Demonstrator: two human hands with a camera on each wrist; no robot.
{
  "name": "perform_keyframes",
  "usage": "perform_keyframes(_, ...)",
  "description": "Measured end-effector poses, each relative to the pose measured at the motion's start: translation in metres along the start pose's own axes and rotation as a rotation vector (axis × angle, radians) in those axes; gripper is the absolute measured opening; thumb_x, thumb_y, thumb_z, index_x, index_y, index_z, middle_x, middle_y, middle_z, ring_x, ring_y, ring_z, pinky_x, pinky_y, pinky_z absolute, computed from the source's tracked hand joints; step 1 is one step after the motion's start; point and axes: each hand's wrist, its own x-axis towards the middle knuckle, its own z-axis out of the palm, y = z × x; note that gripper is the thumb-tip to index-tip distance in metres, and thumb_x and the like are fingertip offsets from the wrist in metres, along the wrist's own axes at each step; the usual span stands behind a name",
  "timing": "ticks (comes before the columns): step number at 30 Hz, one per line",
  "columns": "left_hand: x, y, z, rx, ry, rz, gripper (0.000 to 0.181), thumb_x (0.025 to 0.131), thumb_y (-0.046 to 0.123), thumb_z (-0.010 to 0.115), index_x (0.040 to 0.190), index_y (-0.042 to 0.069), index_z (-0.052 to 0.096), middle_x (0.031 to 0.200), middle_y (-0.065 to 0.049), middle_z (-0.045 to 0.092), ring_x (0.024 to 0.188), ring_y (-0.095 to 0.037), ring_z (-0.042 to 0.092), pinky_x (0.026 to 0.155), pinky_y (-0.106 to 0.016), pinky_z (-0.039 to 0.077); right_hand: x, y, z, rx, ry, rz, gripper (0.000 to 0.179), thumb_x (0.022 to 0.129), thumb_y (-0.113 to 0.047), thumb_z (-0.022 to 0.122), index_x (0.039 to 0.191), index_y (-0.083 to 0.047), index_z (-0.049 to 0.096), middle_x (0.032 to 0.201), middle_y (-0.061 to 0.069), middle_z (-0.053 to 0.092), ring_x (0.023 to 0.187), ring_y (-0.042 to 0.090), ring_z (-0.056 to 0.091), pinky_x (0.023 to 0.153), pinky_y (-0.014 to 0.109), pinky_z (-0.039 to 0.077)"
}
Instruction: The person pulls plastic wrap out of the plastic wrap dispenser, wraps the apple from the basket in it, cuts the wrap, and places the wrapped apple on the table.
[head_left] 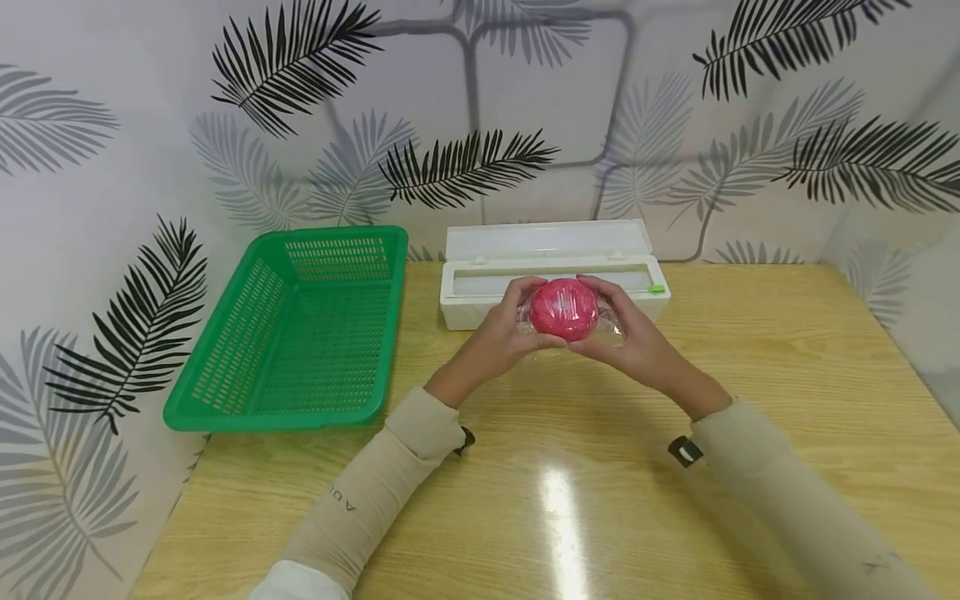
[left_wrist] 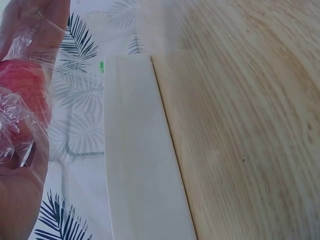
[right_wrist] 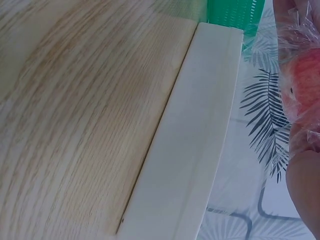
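Observation:
Between both hands, a round pink-red object (head_left: 564, 309) is wrapped in clear plastic film (head_left: 611, 323), raised above the table. My left hand (head_left: 512, 325) grips its left side, thumb below and fingers above. On the other side, my right hand (head_left: 626, 337) holds it the same way. In the left wrist view the reddish object (left_wrist: 25, 95) shows at the left edge, with crumpled film (left_wrist: 12, 122) around it. At the right edge of the right wrist view, the object (right_wrist: 305, 82) is partly cut off. What kind of thing it is cannot be told.
Behind the hands stands a white cling film dispenser (head_left: 480, 313), its lid (head_left: 547, 240) raised and a green slider (head_left: 656, 289) at its right end. A green plastic basket (head_left: 382, 367) sits at the left on the wooden table (head_left: 787, 375). A leaf-patterned wall covering (head_left: 525, 100) rises behind.

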Motion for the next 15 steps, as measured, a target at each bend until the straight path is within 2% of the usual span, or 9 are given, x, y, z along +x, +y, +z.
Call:
perform_keyframes(4, -0.002, 0.01, -0.003, -0.055, -0.014, -0.047, 0.071, 0.08, 0.017, 0.072, 0.134, 0.007, 0.027, 0.131, -0.01, 0.046, 0.118, -0.017, 0.048, 0.094, -0.027, 0.043, 0.002, -0.002, 0.003, -0.032, 0.027, 0.035, 0.072, 0.079, -0.008, 0.073, 0.138, -0.006, 0.032, 0.138, 0.012, 0.041, 0.128, 0.027, 0.036, 0.103, 0.052, 0.031)
perform_keyframes(8, -0.003, 0.014, -0.005, -0.054, -0.007, -0.078, 0.067, 0.083, 0.023, 0.068, 0.134, 0.009, 0.028, 0.129, -0.012, 0.049, 0.114, -0.019, 0.052, 0.09, -0.027, 0.047, 0.005, -0.001, 0.005, -0.031, 0.052, 0.043, 0.07, 0.08, -0.009, 0.073, 0.138, -0.006, 0.033, 0.135, 0.013, 0.042, 0.124, 0.026, 0.041, 0.099, 0.049, 0.038)
perform_keyframes(11, -0.001, 0.012, -0.005, -0.032, 0.007, -0.089, 0.066, 0.082, 0.027, 0.068, 0.134, 0.011, 0.029, 0.129, -0.011, 0.05, 0.114, -0.018, 0.052, 0.089, -0.028, 0.047, 0.006, 0.0, 0.005, -0.024, 0.049, 0.037, 0.07, 0.081, -0.008, 0.072, 0.138, -0.004, 0.031, 0.135, 0.014, 0.041, 0.123, 0.027, 0.04, 0.098, 0.048, 0.039)
perform_keyframes(15, 0.004, -0.004, -0.002, -0.02, 0.031, -0.102, 0.067, 0.081, 0.032, 0.068, 0.135, 0.017, 0.031, 0.128, -0.006, 0.051, 0.113, -0.014, 0.051, 0.089, -0.028, 0.048, 0.009, 0.001, 0.004, -0.001, 0.03, 0.055, 0.071, 0.081, -0.009, 0.071, 0.138, -0.005, 0.029, 0.136, 0.013, 0.039, 0.124, 0.027, 0.039, 0.099, 0.048, 0.038)
